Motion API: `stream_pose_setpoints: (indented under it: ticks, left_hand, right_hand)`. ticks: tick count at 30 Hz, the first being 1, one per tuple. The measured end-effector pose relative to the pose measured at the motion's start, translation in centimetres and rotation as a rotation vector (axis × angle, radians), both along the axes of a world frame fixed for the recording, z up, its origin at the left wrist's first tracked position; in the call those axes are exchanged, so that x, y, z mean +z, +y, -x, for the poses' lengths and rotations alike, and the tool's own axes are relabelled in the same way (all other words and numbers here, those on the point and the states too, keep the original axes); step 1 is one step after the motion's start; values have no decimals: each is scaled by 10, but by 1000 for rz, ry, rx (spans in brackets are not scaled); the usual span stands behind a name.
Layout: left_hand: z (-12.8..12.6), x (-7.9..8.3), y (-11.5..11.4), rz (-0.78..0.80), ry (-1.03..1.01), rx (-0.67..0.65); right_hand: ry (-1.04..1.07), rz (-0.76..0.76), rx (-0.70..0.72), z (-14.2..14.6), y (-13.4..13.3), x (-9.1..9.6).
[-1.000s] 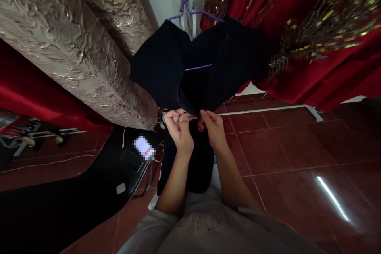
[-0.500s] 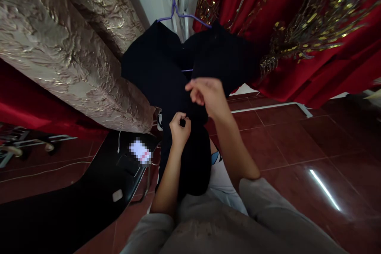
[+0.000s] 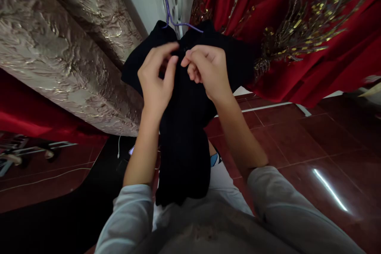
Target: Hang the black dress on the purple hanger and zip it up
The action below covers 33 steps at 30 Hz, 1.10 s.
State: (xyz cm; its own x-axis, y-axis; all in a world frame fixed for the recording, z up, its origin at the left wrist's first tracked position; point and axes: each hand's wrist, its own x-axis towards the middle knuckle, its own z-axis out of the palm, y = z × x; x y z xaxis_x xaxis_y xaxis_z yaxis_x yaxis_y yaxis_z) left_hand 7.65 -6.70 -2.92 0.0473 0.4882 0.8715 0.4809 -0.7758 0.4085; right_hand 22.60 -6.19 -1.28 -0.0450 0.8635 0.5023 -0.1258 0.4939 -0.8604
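Observation:
A black shirt (image 3: 186,127) hangs from a purple wire hanger (image 3: 169,18), its long lower part falling toward my lap. Close to its neckline, my left hand (image 3: 156,77) has thumb and forefinger apart, the fingertips a little blurred. Opposite it, my right hand (image 3: 208,67) pinches at the front edge of the shirt just below the neck, fingers curled. The fingertips of both hands are a short gap apart. Whatever small detail lies at the pinch is too dark to make out.
Textured beige-gold fabric (image 3: 68,51) hangs at the left, and red cloth with gold sequins (image 3: 297,39) at the right. A black table (image 3: 59,206) stands at lower left. A white metal rack foot (image 3: 303,110) rests on the red tiled floor (image 3: 285,139).
My left hand has risen from the shirt's middle to the neckline, its fingers parting. My right hand has moved up and slightly left. The shirt's neck opening has drawn closer together.

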Motion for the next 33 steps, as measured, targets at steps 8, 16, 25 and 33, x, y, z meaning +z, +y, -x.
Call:
stream_pose_setpoints:
  ticks: [8, 16, 25, 33]
  left_hand:
    - [14, 30, -1, -35, 286, 26]
    - [26, 20, 4, 134, 432, -128]
    - [34, 19, 1, 187, 198, -158]
    - [22, 20, 1, -89, 152, 0]
  right_hand:
    - [-101, 160, -149, 11, 4, -82]
    - [-87, -32, -154, 6, -2, -34]
    - [-157, 8, -126, 14, -18, -27]
    - [-262, 6, -206, 14, -9, -52]
